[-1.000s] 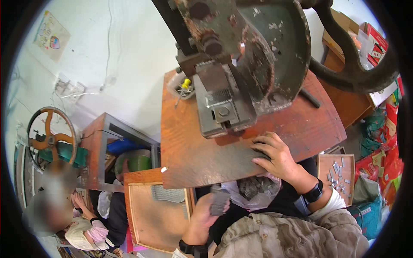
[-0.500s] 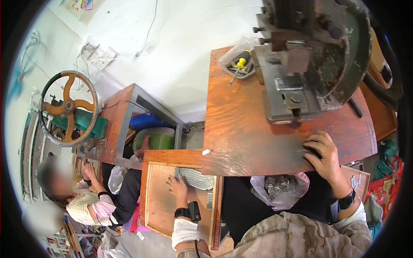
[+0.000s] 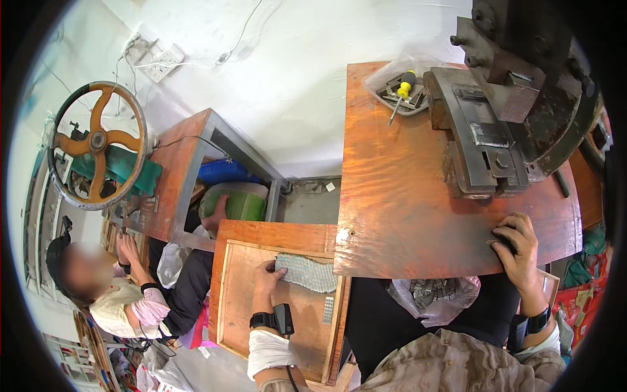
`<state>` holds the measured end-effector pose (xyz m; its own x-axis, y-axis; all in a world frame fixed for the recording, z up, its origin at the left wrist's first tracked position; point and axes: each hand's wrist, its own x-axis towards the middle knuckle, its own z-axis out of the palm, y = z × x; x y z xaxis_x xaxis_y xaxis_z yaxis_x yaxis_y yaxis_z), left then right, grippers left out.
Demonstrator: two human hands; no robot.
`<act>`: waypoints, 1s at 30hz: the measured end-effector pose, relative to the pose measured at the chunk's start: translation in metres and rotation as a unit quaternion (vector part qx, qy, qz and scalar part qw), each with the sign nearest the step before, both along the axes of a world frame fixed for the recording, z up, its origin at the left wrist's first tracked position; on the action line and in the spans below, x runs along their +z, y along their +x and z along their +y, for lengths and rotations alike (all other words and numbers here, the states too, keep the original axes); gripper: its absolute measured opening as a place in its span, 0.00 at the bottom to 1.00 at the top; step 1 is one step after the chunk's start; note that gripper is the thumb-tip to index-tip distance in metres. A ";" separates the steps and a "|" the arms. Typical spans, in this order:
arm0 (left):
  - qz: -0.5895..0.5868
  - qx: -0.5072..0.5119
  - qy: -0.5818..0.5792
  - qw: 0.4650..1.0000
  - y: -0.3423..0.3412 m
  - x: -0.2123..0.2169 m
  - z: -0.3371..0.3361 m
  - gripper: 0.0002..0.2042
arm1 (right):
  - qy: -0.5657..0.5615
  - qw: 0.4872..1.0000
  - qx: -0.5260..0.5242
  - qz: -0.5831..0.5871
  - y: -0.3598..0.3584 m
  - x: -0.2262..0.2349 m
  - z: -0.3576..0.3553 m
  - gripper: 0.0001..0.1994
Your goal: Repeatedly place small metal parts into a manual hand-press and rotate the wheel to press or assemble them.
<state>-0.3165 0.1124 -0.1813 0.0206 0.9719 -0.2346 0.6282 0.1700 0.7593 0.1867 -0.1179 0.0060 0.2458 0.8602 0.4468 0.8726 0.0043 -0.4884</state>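
My left hand (image 3: 264, 281) is inside a shallow wooden tray (image 3: 238, 307). Its fingers are drawn together at the left end of a block of small grey metal pieces (image 3: 307, 273), which lie packed in neat rows. A shorter strip of similar metal pieces (image 3: 328, 310) lies apart, near the tray's right side. On the front right of the wooden table, my right hand (image 3: 519, 245) rests with bent fingers and the thumb apart, nothing visible in its grasp. A clear plastic bag (image 3: 444, 310) of loose metal pieces sits below the table edge at my lap.
A heavy metal press (image 3: 496, 130) stands on the table (image 3: 398, 196). Beside it a yellow-black screwdriver (image 3: 405, 85) lies on a plastic container (image 3: 385, 75) of metal parts. At left, another person (image 3: 124, 281) sits near a large handwheel (image 3: 98, 144).
My left hand has gone from spread fingers to drawn-together ones at the block's left end. My right hand stays on the table. The whole view has shifted, the press now further right.
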 end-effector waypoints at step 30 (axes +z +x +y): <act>-0.230 -0.144 0.054 0.961 0.213 0.248 -0.019 0.19 | 0.050 0.995 0.022 -0.078 0.005 0.003 -0.009 0.13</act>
<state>-0.1034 0.0932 0.0668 0.3700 0.9284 -0.0336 0.2310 -0.0569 0.9713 0.1921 -0.1274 0.0086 0.1291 0.8176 0.5612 0.9357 0.0869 -0.3419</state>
